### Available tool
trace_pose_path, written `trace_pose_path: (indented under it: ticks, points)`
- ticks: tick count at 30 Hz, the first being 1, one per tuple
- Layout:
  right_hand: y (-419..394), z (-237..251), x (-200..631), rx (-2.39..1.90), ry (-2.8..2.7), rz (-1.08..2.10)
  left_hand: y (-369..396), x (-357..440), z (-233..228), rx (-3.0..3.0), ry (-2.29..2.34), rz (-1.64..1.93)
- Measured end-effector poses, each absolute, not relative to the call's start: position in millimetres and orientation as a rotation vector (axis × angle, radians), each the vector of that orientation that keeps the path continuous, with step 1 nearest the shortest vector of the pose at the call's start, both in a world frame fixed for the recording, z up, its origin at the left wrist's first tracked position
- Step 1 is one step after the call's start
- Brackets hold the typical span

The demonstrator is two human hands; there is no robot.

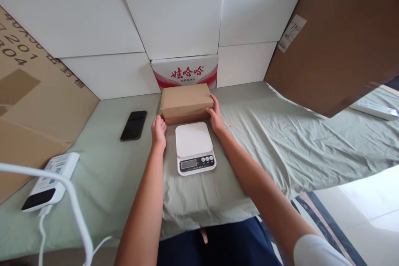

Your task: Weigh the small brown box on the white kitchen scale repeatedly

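Note:
A small brown cardboard box point(187, 99) sits on the green cloth, just behind a white kitchen scale point(193, 139). My left hand point(159, 131) is at the box's lower left corner, its fingers curled against that side. On the right end, my right hand point(216, 114) grips the box with the thumb on the front face and fingers around the side. Nothing lies on the scale's platform, and its dark display faces me. I cannot make out any reading on it.
A black phone point(134, 125) lies left of the box. Nearer the left edge is a white power strip point(51, 181) with a cable point(73, 199). White boxes point(174, 16) form a wall behind. Large cardboard panels stand left point(37, 91) and right point(336, 37).

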State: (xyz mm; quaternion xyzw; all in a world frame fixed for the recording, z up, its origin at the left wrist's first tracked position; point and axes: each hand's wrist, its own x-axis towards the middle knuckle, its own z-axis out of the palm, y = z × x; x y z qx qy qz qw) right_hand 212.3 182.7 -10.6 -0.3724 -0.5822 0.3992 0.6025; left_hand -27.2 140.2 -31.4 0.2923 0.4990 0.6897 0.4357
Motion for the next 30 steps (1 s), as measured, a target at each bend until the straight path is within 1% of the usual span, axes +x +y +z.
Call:
trace_pose_path:
  ticks: [8, 17, 22, 30]
  points:
    - [188, -14, 215, -0.867, -1.371, 0.933, 139, -25, -37, 0.817, 1.282, 1.737]
    - [194, -25, 216, -0.821, -1.285, 0.979, 133, -37, -23, 0.778, 1.263, 1.847]
    - [196, -29, 215, -0.79, -1.236, 1.021, 133, -37, -24, 0.791, 1.272, 1.806]
    - [196, -31, 215, -0.821, -1.247, 0.987, 136, -31, -29, 0.85, 1.238, 1.715]
